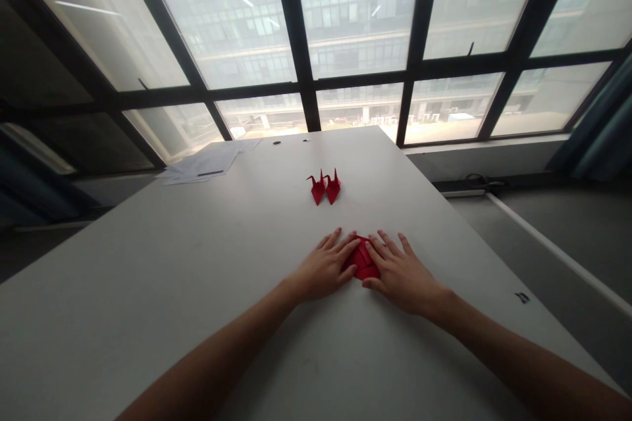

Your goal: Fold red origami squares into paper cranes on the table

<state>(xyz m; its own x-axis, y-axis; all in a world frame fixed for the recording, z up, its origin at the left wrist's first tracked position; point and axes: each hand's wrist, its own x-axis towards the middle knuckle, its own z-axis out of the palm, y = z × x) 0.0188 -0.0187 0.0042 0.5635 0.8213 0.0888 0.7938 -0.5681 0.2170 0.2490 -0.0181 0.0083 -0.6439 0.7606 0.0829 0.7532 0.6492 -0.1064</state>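
Observation:
A small folded piece of red paper [363, 263] lies flat on the white table [197, 263] between my two hands. My left hand [323, 268] rests palm down on its left side, fingers stretched out and pressing on the paper's edge. My right hand [401, 271] lies flat on its right side, fingers spread, fingertips on the paper. Farther back on the table stand two finished red paper cranes [326, 187], side by side and upright, well apart from my hands.
A loose stack of white papers [207, 164] with a dark pen lies at the table's far left corner. Two small round holes [290, 142] sit near the far edge. Big windows run behind the table. A small dark mark [522, 297] is near the right edge.

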